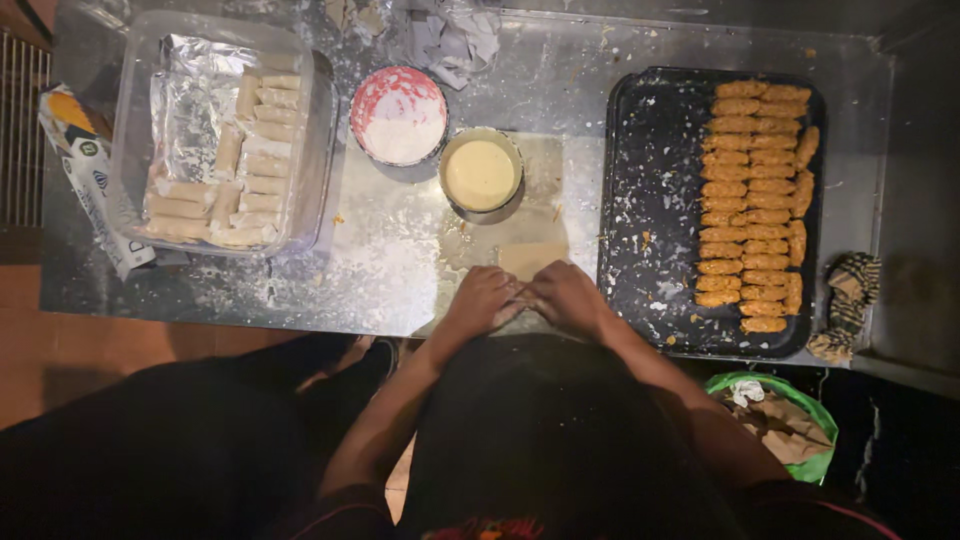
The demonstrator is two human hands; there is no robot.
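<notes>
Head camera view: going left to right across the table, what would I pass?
Printed package → clear tub of pale rolls → red-rimmed bowl of white powder → bowl of cream batter → black tray of orange breaded sticks → striped cloth.

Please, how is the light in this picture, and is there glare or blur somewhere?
Head view: dim overall; the foil-lined container and metal table show glare; the floor at the bottom lies in dark shadow; the left hand and right hand look slightly soft.
</notes>
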